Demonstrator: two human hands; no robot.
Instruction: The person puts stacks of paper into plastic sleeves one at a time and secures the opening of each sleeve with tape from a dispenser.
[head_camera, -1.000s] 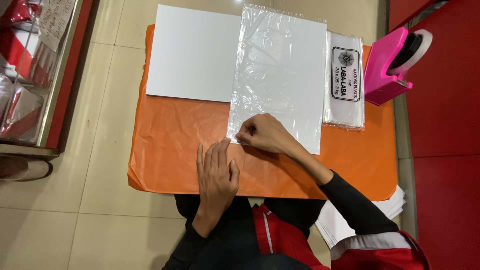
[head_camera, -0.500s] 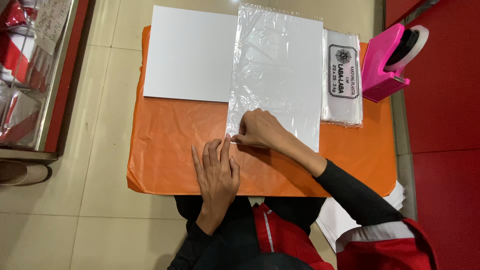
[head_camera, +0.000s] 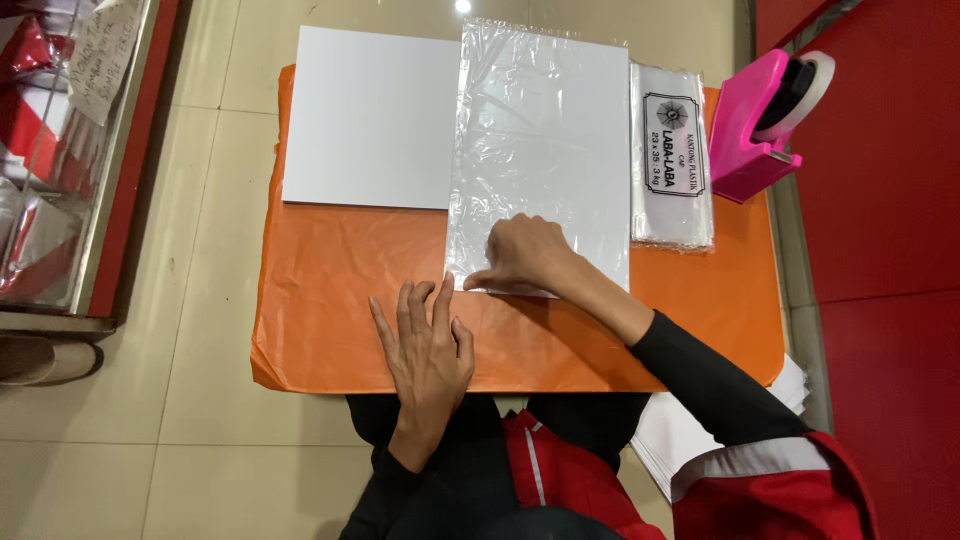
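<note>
Single head view, looking straight down from above onto orange sheet (head_camera: 330, 300), fairly near, nothing shared

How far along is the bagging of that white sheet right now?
Done: a clear plastic bag lies flat on the orange paper, overlapping the white sheet. In hand: the right hand pinches the bag's near edge while the left hand rests flat on the orange paper. Left: the sheet is not visibly inside the bag; the pink tape dispenser stands untouched.
</note>
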